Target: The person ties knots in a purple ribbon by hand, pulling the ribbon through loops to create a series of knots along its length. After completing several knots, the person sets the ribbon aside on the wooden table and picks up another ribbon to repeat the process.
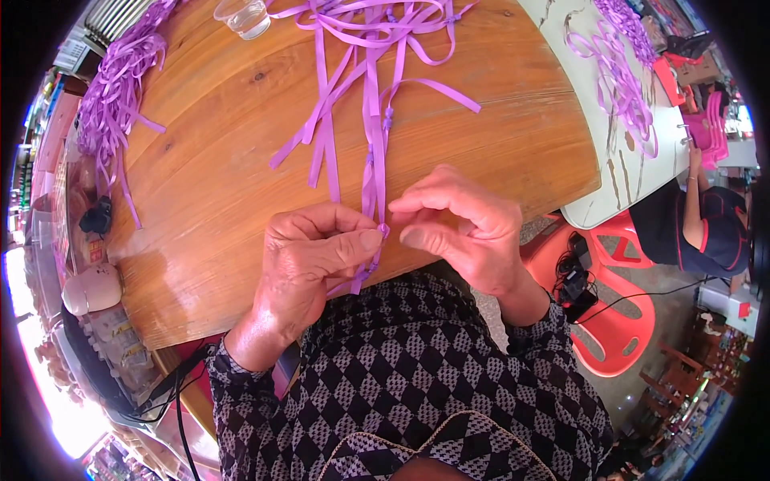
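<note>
Purple ribbons (374,88) run from a loose tangle at the table's far edge down toward me, with small knots along some strands. Near the table's front edge, my left hand (305,252) pinches a knotted ribbon between thumb and forefinger. Its short tail hangs below the fingers. Just right of that knot (383,232), my right hand (473,228) is raised with thumb and forefinger apart. I see nothing between its fingers.
A clear plastic cup (247,18) stands at the far left of the wooden table (224,152). Purple ribbon bundles hang over its left side (120,96) and lie on a white table (589,192) at right. An orange chair (622,301) and another person (694,228) are to the right.
</note>
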{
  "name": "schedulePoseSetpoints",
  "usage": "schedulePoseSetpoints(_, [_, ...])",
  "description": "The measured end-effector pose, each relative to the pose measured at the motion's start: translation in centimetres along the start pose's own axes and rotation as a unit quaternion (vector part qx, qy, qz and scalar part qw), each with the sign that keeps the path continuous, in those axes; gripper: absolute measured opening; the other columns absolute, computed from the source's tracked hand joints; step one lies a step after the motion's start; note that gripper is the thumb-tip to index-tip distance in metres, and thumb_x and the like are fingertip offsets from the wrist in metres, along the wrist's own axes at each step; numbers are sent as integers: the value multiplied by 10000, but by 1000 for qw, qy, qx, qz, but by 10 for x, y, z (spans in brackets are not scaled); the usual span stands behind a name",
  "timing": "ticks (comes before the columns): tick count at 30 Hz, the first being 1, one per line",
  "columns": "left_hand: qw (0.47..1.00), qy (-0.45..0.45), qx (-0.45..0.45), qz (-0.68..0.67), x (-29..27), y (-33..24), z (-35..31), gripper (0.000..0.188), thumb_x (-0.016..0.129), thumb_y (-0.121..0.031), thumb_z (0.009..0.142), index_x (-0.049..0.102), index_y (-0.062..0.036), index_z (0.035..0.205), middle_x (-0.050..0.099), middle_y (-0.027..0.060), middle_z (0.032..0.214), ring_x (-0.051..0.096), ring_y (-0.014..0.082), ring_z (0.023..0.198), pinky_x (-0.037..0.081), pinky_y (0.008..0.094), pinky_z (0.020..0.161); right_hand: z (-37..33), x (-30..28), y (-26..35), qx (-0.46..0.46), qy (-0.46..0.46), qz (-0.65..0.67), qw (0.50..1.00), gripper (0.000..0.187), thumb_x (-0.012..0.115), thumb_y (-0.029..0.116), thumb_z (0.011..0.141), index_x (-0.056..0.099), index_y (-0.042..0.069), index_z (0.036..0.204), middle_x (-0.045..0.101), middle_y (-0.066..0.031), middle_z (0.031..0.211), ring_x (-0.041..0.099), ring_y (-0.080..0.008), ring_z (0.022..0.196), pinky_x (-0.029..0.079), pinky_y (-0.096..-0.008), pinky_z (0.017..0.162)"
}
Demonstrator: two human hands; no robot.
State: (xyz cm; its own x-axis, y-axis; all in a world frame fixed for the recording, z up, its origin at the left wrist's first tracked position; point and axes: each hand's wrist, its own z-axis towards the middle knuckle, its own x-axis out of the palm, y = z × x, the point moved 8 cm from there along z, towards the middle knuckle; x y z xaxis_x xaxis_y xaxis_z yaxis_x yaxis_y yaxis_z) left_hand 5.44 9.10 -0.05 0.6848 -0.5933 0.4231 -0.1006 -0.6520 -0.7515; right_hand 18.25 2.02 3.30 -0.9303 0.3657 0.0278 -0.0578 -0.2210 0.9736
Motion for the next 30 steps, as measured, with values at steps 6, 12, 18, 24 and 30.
schedulePoseSetpoints(6, [977,-82,91,175,3,-14,-13,97,655,-55,816,613,31,834,593,16,678,487,33,556,377,171,473,2,6,21,-108,27,-158,981,126,688,-38,729,635,-27,843,610,-82,751,532,-170,661,410,-265,585])
schedulePoseSetpoints(12, [817,-86,380,425,22,-41,-28,113,705,7,711,632,-11,796,554,38,600,501,125,492,371,253,452,2,11,22,-125,21,-142,982,106,665,-70,725,620,-43,817,607,-85,725,522,-172,631,397,-269,555])
schedulePoseSetpoints(18, [746,-105,431,496,31,-46,-34,180,717,34,629,630,-28,773,523,70,598,512,209,503,363,295,436,0,11,22,-143,1,-147,979,123,643,-111,699,607,-48,798,601,-94,713,523,-181,614,390,-268,527])
schedulePoseSetpoints(24, [710,-106,473,510,37,-48,-38,187,719,31,620,628,-30,771,527,75,603,512,224,507,383,317,445,-1,13,24,-166,-2,-163,973,154,622,-132,651,587,-34,765,569,-84,676,498,-184,581,371,-274,504])
schedulePoseSetpoints(30, [725,-72,454,513,39,-48,-34,181,725,25,617,627,-16,763,524,86,601,517,236,512,386,320,452,-1,14,22,-176,-26,-192,965,190,568,-160,584,540,-13,702,514,-57,629,462,-174,546,340,-271,484])
